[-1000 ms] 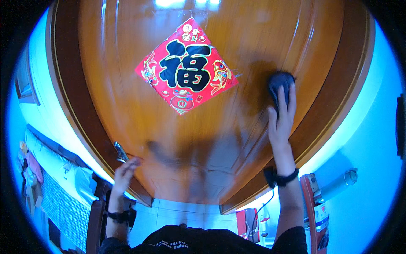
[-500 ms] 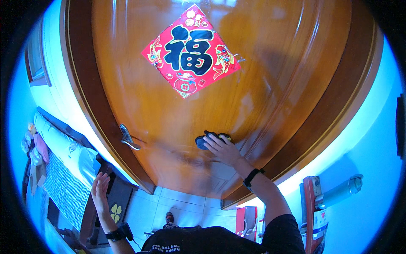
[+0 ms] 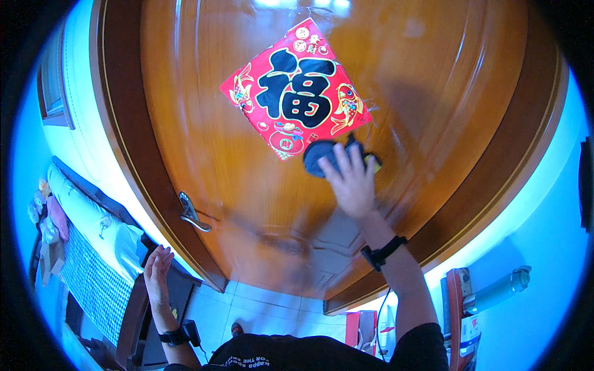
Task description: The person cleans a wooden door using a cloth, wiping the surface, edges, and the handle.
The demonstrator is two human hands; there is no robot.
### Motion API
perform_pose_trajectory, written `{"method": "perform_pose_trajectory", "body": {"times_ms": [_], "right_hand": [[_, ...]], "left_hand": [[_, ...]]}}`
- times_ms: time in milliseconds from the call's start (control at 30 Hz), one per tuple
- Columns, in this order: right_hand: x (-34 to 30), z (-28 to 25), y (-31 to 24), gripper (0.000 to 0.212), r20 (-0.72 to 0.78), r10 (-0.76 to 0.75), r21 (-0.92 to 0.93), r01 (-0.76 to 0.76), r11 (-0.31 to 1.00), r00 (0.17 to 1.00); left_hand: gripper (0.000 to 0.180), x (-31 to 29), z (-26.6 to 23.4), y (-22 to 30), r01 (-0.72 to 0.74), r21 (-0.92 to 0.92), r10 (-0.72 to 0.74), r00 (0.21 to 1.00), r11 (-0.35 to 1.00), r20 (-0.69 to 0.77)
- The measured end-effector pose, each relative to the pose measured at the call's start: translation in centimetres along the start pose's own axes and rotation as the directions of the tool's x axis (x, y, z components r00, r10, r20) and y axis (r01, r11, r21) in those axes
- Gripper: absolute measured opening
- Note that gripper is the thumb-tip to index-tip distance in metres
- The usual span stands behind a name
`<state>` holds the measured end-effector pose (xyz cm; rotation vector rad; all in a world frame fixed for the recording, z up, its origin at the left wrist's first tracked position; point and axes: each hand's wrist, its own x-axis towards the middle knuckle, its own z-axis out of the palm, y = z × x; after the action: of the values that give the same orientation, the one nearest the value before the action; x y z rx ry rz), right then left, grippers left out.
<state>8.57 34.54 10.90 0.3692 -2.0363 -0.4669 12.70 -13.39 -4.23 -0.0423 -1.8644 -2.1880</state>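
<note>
We have the right hand [image 3: 356, 188] holding a dark cloth [image 3: 319, 159] under spread fingers at the wooden door [image 3: 229, 167], just beside the red paper diamond's [image 3: 297, 89] lower right edge. Left hand [image 3: 159, 272] looks empty, fingers loosely extended, off the door. We judge: wiping stroke; next move calls for flat pressure, care around paper.

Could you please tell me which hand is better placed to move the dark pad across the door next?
Probably the right hand: it lies on the dark pad at the door, near the red decoration. The left hand looks empty and is lower in view, away from the pad.
</note>
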Motion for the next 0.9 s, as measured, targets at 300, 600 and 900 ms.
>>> {"method": "perform_pose_trajectory", "body": {"times_ms": [300,600,900], "right_hand": [[-4.2,5.7,-8.9,0.044,0.14,-0.327,0.004,0.33,0.944,0.935],[1.9,-0.2,-1.3,0.045,-0.15,0.361,-0.08,-0.375,0.924,0.921],[-0.5,5.0,-10.2,0.045,0.149,0.063,0.005,-0.065,0.998,0.987]], "left_hand": [[0.049,3.6,-0.6,-0.9,-0.032,-0.038,0.036,0.994,0.999,0.102],[0.038,5.9,-4.4,0.6,0.053,-0.257,-0.025,0.994,0.965,0.111],[0.036,7.7,-5.4,0.6,0.091,-0.287,-0.074,0.995,0.953,0.068]]}}
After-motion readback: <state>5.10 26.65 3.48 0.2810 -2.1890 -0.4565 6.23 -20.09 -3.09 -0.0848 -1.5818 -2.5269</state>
